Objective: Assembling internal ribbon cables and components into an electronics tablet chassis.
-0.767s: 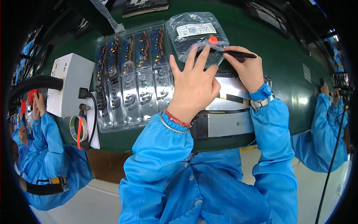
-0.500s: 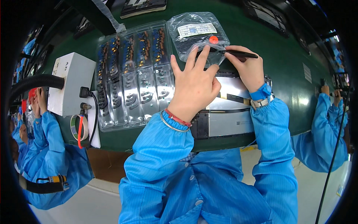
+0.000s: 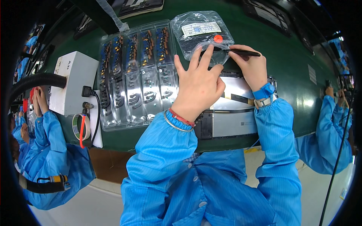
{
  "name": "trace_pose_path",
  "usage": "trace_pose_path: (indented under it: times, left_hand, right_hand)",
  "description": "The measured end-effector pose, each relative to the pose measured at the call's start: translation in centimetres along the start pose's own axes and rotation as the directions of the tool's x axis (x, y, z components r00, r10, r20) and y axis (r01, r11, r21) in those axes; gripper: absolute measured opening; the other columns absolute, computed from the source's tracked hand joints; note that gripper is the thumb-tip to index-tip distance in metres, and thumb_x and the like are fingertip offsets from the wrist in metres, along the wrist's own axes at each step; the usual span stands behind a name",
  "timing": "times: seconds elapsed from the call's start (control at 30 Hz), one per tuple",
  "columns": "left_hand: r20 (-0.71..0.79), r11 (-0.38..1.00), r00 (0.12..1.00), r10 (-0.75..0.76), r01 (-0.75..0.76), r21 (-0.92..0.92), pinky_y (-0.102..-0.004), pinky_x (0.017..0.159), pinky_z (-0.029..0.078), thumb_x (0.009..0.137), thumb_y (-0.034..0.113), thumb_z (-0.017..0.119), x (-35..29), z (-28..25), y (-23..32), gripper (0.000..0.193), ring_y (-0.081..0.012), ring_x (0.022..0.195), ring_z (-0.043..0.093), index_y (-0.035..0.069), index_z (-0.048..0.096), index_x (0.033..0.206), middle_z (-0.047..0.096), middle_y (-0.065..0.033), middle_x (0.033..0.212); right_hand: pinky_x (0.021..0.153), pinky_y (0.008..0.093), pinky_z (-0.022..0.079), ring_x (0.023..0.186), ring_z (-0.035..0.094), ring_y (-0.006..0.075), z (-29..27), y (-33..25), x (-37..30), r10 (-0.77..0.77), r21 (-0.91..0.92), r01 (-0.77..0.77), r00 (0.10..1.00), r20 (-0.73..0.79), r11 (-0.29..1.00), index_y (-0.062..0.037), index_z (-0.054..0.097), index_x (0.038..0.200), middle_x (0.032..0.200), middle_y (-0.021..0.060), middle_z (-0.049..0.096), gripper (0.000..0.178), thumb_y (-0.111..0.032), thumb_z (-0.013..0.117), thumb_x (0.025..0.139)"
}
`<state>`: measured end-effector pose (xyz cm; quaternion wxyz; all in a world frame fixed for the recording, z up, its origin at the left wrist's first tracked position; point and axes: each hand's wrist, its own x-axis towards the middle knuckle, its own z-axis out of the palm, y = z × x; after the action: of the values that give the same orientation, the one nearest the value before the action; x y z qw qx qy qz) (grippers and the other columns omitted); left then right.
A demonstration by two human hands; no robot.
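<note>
My left hand lies with its fingers spread, the fingertips resting on the lower part of a clear plastic bag. A white label and a round orange sticker show on the bag. In my right hand black tweezers are pinched, their near end pointing left into the bag's crumpled opening. The tips are hidden by plastic and my left fingers. Below both hands lies an opened electronic device with silver panels and a dark strip across it. My left hand and wrist cover part of it.
Left of my hands, a clear blister tray holds several rows of small circuit parts. Farther left stand a white box with a black hose, and a tape roll. Co-workers in blue sit on both sides. Dark devices lie at the back.
Hardly anything differs. The whole view has shifted slightly, and the tweezers sit at a slightly flatter angle in my right hand. My left hand stays on the bag.
</note>
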<state>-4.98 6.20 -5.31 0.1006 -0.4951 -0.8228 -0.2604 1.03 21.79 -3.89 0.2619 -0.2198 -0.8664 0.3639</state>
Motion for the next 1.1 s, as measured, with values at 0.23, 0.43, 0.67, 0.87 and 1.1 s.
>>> trace_pose_path:
  times: [0.23, 0.43, 0.67, 0.87, 1.1]
  left_hand:
    - [-0.006, 1.000, 1.000, 0.002, -0.002, 0.018, -0.0690, 0.091, 0.016, 0.073, 0.017, 0.051, 0.0, 0.1, -0.1, 0.026, -0.0297, 0.125, 0.030, 0.014, 0.061, 0.097, 0.038, -0.0116, 0.131]
    - [-0.023, 0.999, 1.000, 0.005, -0.004, 0.041, -0.0680, 0.091, 0.018, 0.075, 0.017, 0.051, -0.1, 0.0, 0.0, 0.026, -0.0297, 0.124, 0.031, 0.014, 0.061, 0.098, 0.038, -0.0130, 0.129]
    - [-0.115, 1.000, 0.993, 0.024, -0.024, 0.003, -0.0671, 0.090, 0.020, 0.073, 0.020, 0.056, -0.1, 0.4, 0.0, 0.017, -0.0308, 0.120, 0.035, 0.009, 0.063, 0.084, 0.044, -0.0158, 0.122]
    - [-0.006, 0.999, 1.000, -0.003, 0.003, 0.036, -0.0665, 0.092, 0.016, 0.082, 0.027, 0.050, 0.0, 0.1, 0.0, 0.025, -0.0305, 0.125, 0.029, 0.013, 0.061, 0.099, 0.038, -0.0139, 0.129]
    - [-0.016, 0.998, 1.000, -0.004, 0.005, 0.070, -0.0665, 0.092, 0.017, 0.083, 0.033, 0.050, 0.2, -0.1, 0.3, 0.027, -0.0311, 0.124, 0.029, 0.013, 0.062, 0.098, 0.038, -0.0143, 0.129]
  right_hand:
    - [0.064, 0.0214, 0.047, 0.072, 0.060, 0.0099, -0.3, 0.0, 0.2, 0.048, 0.025, -0.049, 0.998, 0.041, 0.998, -0.0022, 0.065, 0.091, 0.081, 0.0075, 0.065, 0.016, -0.009, 0.063, 0.077]
    - [0.063, 0.0218, 0.048, 0.071, 0.062, 0.0114, -0.9, 0.3, -0.7, 0.019, 0.318, -0.051, 0.995, 0.102, 0.947, -0.0023, 0.066, 0.088, 0.078, 0.0080, 0.065, 0.015, -0.009, 0.064, 0.075]
    - [0.065, 0.0207, 0.046, 0.074, 0.058, 0.0089, -0.6, -0.3, -0.9, 0.072, 0.150, -0.106, 0.974, 0.216, 0.983, -0.0012, 0.065, 0.092, 0.084, 0.0058, 0.064, 0.017, -0.005, 0.064, 0.076]
    - [0.064, 0.0206, 0.046, 0.072, 0.058, 0.0089, -0.5, 0.0, -0.7, 0.052, 0.155, -0.087, 0.975, 0.215, 0.984, -0.0017, 0.065, 0.092, 0.082, 0.0057, 0.064, 0.017, -0.006, 0.064, 0.076]
    - [0.063, 0.0219, 0.049, 0.070, 0.062, 0.0123, -1.2, -0.1, -0.7, -0.008, 0.158, -0.020, 0.984, 0.176, 0.987, -0.0020, 0.066, 0.088, 0.079, 0.0084, 0.065, 0.014, -0.009, 0.064, 0.075]
